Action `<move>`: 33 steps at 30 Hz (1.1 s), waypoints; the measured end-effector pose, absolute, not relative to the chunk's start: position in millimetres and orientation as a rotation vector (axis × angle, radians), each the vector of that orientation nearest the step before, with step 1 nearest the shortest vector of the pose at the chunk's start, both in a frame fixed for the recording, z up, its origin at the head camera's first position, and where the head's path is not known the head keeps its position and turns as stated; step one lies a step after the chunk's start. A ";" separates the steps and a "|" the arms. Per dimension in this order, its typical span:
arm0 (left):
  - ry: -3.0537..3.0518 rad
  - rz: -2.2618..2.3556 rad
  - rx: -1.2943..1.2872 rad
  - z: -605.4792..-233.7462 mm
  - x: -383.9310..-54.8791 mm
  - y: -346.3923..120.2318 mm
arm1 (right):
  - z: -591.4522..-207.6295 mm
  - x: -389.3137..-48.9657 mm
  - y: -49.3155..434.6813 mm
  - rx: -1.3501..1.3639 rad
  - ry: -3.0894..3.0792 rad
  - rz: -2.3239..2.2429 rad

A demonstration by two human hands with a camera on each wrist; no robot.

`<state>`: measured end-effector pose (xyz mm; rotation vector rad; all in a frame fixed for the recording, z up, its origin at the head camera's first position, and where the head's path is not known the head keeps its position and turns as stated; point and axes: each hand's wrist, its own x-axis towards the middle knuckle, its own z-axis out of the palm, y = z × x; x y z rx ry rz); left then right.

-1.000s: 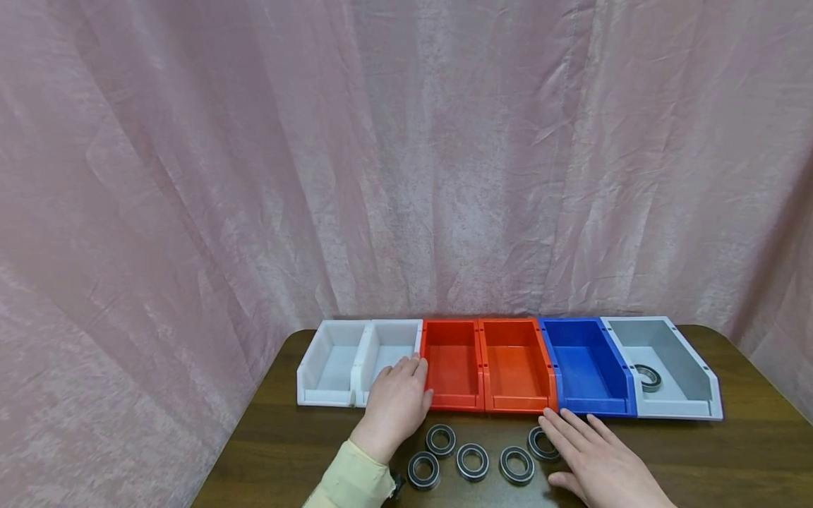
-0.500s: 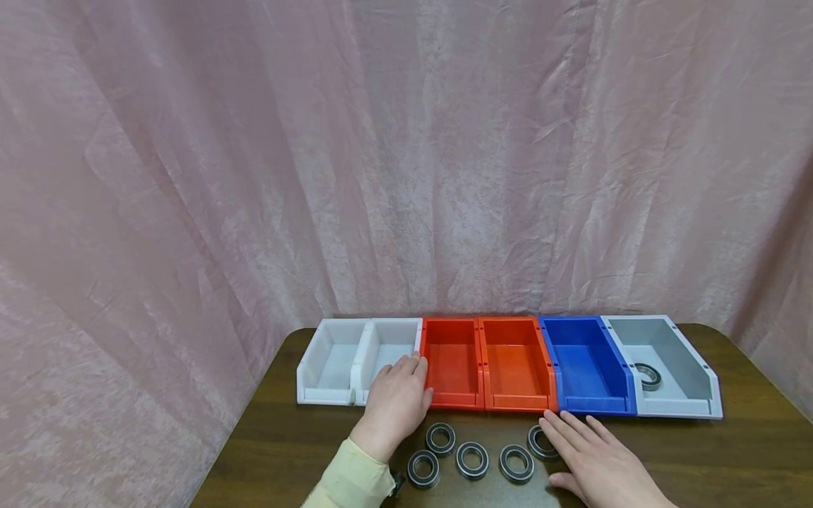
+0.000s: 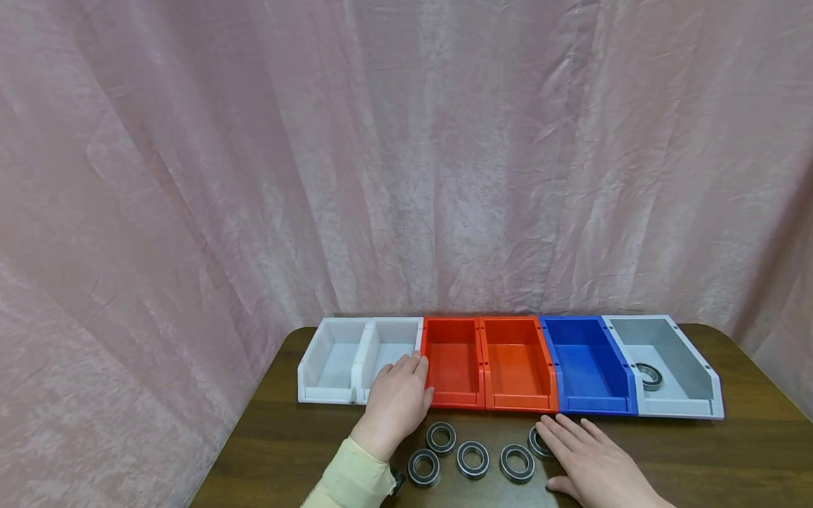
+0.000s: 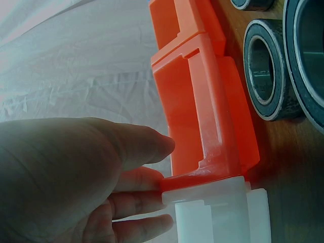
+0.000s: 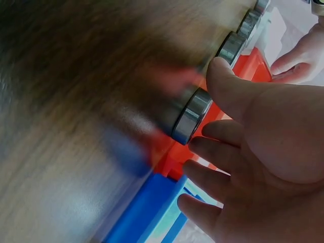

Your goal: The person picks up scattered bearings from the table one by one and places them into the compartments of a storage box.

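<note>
With its fingers straight, my left hand (image 3: 394, 406) touches the wall between the second white bin (image 3: 363, 360) and the red bin (image 3: 452, 404). The left wrist view shows its fingertips right at that corner, pinching nothing. My right hand (image 3: 593, 462) lies spread near the blue bin's front, palm down. Its index finger overlaps a metal ball bearing (image 3: 532, 439), hiding part of it; in the right wrist view the fingertips come right beside this bearing (image 5: 190, 119). Several more bearings, such as one by the left wrist (image 3: 423, 453) and one nearer the middle (image 3: 517, 447), lie flat between the hands.
The bins stand side by side along the back of the wooden table (image 3: 254, 437): two white, two red-orange, a blue bin (image 3: 597, 405) and a grey bin (image 3: 676, 408). Inside the grey one lies a single bearing (image 3: 657, 381). A pink curtain (image 3: 406, 176) hangs behind.
My right hand has drawn back slightly from the blue bin and a little to the left. The left hand, bins and bearings stay where they were.
</note>
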<state>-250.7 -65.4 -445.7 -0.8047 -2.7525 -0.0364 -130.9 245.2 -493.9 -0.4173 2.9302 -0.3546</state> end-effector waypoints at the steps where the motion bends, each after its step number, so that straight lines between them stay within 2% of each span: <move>1: -2.752 -0.034 -0.804 -445.9 -250.8 -65.4 | -494.4 -130.7 245.3 -0.426 2.931 -0.353; 13: -2.753 -0.042 -0.805 -445.2 -250.5 -65.2 | -499.2 -131.9 245.3 -0.466 2.946 -0.318; 33: -2.749 -0.044 -0.815 -444.6 -250.3 -65.9 | -495.0 -130.5 246.4 -0.355 2.890 -0.356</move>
